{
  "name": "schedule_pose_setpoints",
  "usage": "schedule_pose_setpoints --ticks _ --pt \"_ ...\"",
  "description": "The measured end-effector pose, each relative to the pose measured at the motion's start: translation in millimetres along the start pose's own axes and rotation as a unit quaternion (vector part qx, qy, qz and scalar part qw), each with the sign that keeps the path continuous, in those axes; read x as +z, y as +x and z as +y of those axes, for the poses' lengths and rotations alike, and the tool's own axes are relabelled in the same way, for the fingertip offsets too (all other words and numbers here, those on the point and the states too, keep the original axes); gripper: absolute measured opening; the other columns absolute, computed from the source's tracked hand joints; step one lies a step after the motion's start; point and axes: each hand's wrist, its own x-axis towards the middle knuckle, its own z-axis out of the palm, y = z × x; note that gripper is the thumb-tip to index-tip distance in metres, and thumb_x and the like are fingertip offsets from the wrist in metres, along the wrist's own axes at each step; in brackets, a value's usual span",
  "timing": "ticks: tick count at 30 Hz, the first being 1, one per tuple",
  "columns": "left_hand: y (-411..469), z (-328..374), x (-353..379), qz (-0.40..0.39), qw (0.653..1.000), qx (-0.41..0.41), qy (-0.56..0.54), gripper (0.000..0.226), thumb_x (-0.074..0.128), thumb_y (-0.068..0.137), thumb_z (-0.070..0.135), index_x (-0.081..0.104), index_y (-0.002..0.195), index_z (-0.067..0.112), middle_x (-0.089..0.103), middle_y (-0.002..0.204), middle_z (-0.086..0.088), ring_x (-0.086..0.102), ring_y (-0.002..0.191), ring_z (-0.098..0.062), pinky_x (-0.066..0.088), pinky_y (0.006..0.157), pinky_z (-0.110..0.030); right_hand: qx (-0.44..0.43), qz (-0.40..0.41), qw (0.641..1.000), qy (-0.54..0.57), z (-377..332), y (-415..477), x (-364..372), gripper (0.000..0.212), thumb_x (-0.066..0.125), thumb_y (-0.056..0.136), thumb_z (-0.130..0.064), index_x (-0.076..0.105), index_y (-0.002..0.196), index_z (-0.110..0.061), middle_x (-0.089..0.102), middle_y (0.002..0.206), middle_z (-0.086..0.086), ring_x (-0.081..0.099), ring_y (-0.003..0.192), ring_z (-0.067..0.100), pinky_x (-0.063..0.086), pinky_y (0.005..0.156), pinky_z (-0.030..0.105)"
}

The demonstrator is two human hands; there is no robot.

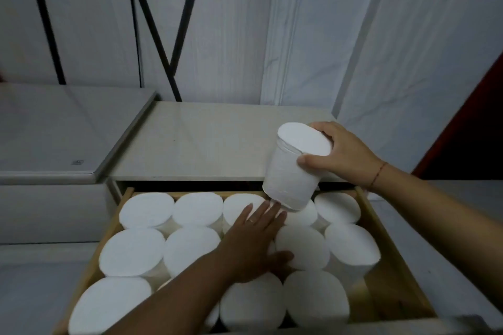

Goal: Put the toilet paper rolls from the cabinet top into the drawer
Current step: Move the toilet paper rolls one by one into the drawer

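Holding a tilted toilet paper roll [292, 171] above the drawer [373, 216], your right hand [344, 155] curls its fingers [309, 162] round it; your left hand [251, 242] lies straight-fingered on packed rolls [147, 209].

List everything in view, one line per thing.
Standing white toilet paper rolls: at least twelve visible, white, packed upright in the drawer.
Tilted white toilet paper roll: one, white, held over the drawer's back edge.
Open wooden drawer: one, light wood, pulled out below the cabinet top.
Flat cabinet top: one, beige, behind the drawer.
Neighbouring flat surface: one, pale grey, left.
Thin crossed rods: several, black, upper left.
Cloth backdrop: one, white, behind.
Left hand: flat on the standing rolls.
Right hand: grips the tilted roll.
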Motion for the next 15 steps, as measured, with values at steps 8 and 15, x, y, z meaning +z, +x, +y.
schedule_pose_setpoints --ticks 8,15 --pt "-2.8 3.4 0.0 0.002 0.999 0.003 0.034 0.076 0.016 0.090 0.068 -0.007 0.150 0.027 -0.020 0.153 0.009 -0.026 0.138 -0.008 -0.020 0.111 -0.030 -0.005 -0.085 0.996 -0.036 30.1 -79.4 -39.3 0.061 0.075 0.062 -0.053 0.037 0.109 -0.053 0.044 0.110 -0.022 0.047 0.103 0.004 0.042 0.069 0.011" --pt "-2.5 11.3 5.7 0.003 0.999 0.035 0.035 0.086 -0.001 0.079 0.077 -0.008 0.150 0.028 -0.018 0.152 0.010 -0.025 0.139 -0.008 -0.023 0.109 -0.028 -0.014 -0.164 0.985 -0.052 47.2 -129.1 -71.5 0.079 0.079 0.055 -0.050 0.037 0.122 -0.046 0.041 0.119 -0.027 0.043 0.113 -0.002 0.048 0.082 0.014"
